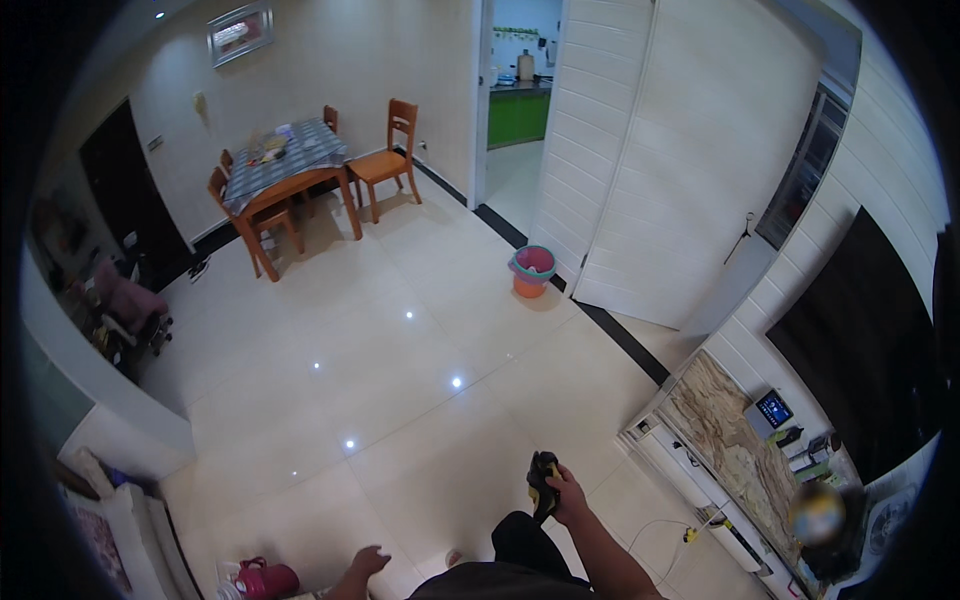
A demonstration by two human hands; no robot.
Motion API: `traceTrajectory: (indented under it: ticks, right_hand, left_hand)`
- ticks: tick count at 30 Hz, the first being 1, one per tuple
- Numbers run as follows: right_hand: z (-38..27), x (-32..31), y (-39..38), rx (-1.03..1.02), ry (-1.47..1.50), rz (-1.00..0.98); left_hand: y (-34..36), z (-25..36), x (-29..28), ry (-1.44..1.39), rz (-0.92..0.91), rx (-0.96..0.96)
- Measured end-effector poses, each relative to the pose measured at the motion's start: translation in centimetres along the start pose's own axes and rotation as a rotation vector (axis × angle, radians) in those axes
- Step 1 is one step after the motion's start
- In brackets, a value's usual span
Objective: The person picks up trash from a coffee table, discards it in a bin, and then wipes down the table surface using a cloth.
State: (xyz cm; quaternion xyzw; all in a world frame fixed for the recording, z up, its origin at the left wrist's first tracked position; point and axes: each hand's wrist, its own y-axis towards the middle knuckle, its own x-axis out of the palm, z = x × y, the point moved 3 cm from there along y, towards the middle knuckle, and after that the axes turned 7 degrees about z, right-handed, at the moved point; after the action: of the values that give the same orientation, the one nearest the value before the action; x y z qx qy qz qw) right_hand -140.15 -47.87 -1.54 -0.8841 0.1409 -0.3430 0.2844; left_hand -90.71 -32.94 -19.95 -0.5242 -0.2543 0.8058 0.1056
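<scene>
My right hand (568, 497) is closed round a black-and-yellow object (543, 484), held upright in front of my right thigh. Its exact kind is too small to make out. My left hand (371, 560) hangs at the lower middle, loosely curled with the fingertips apart and nothing visible in it. To its left, a dark red jug-like container (268, 578) with a handle stands at the lower edge. Part of my foot (453, 557) shows on the floor between my hands.
A TV cabinet (715, 405) with a marble-look top runs along the right, a cable (650, 523) trailing beside it. Ahead stand a bucket (531, 272), a white door (700, 170), and a dining table (285, 165) with chairs. A sofa (130, 530) is at left.
</scene>
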Motion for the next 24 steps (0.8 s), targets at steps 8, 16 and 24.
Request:
traceTrajectory:
  ticks: [8, 16, 24]
  right_hand:
    - [-13.7, 2.7, 13.5, -0.158, 0.072, 0.103]
    - [-24.4, 10.6, 28.3, -0.139, 0.028, 0.031]
    - [-30.7, 16.7, 39.3, -0.142, 0.161, 0.005]
  left_hand:
    - [15.9, 24.3, -14.8, -0.292, 0.198, 0.164]
    - [24.5, 26.2, -16.1, -0.029, -0.067, 0.046]
    - [33.9, 31.3, -21.1, -0.109, -0.145, -0.075]
